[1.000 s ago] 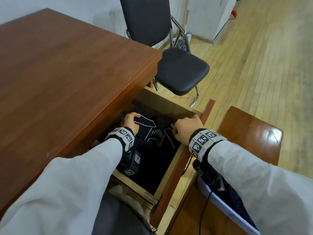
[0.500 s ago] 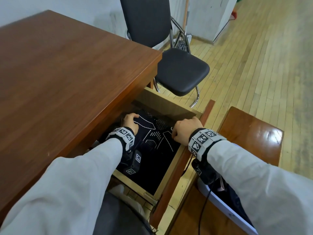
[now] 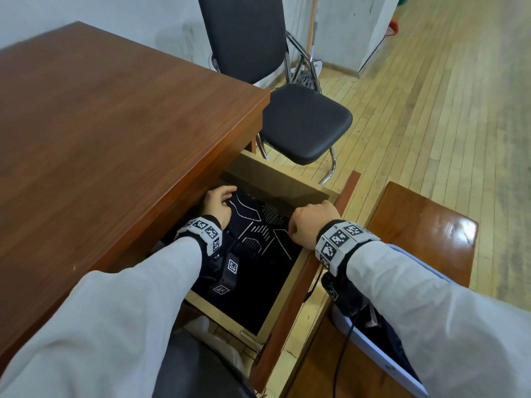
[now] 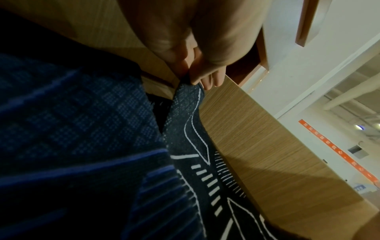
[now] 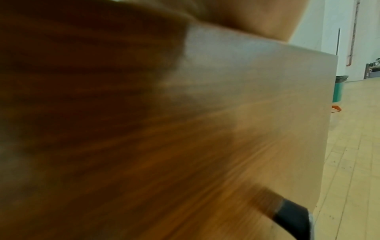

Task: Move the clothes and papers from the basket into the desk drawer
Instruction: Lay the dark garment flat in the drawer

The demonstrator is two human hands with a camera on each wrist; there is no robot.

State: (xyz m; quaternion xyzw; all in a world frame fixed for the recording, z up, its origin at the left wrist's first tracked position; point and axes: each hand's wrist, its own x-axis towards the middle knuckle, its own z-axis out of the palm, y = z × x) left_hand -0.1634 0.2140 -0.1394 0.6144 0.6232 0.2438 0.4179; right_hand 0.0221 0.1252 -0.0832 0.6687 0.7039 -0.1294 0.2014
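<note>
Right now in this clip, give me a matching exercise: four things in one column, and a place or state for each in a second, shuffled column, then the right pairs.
Things:
1. dark patterned garment
2. desk drawer
3. black chair
4. left hand

Places or states:
A. stands on the wooden floor beyond the desk corner
B. pulled open under the desk top
C. lies inside the drawer
D. pinches a corner of the cloth at the back of the drawer

Pairs: 1-C, 2-B, 3-A, 4-D
</note>
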